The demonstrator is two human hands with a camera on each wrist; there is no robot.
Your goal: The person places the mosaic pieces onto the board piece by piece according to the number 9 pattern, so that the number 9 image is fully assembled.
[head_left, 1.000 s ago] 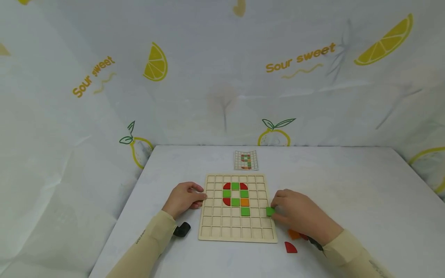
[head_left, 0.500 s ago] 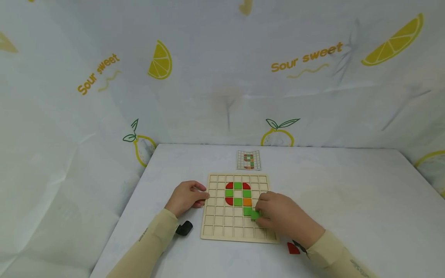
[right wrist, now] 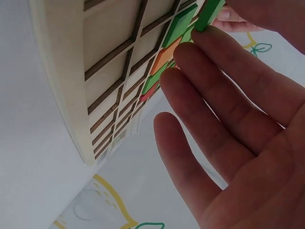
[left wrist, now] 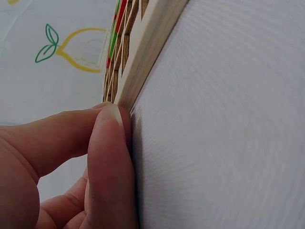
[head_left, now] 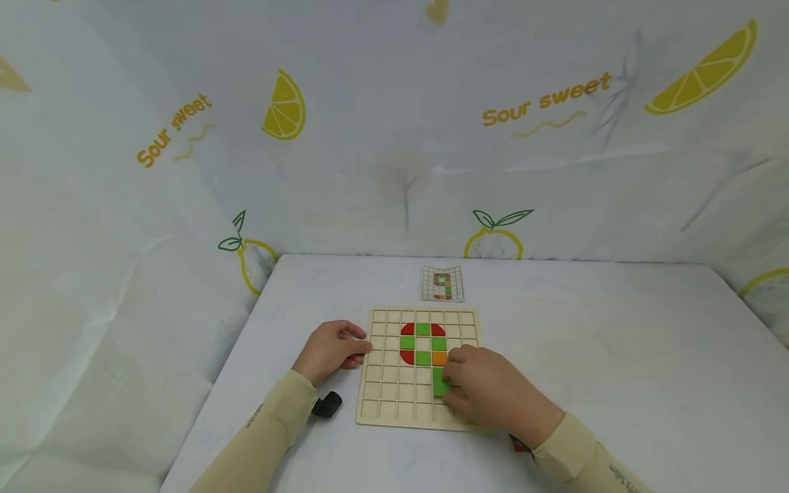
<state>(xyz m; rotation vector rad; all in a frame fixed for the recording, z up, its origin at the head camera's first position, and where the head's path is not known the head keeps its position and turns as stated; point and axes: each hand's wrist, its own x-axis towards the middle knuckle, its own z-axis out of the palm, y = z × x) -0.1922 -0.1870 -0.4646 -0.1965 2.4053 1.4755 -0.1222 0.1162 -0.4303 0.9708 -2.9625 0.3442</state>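
A pale wooden grid board [head_left: 387, 392] lies on the white table. My left hand [head_left: 329, 350] holds its left edge; in the left wrist view, thumb [left wrist: 110, 157] and index finger meet at the board's rim. Over the board, my right hand [head_left: 493, 389] pinches a green square tile [right wrist: 209, 13] between thumb and index finger. That tile is just below another green tile in the column under an orange square [head_left: 439, 358]. Red quarter-round pieces [head_left: 407, 357] and green squares [head_left: 422, 358] form a ring higher up in the grid.
Behind the board lies a small card [head_left: 457, 282] printed with a coloured grid pattern. A black object [head_left: 327, 405] shows beside the left wrist. Red [head_left: 519, 445] peeks out under the right wrist. White printed cloth hangs behind the table.
My right hand has carried the green tile left from the board's right edge to the column below the orange square. The left hand has stayed at the board's left edge.
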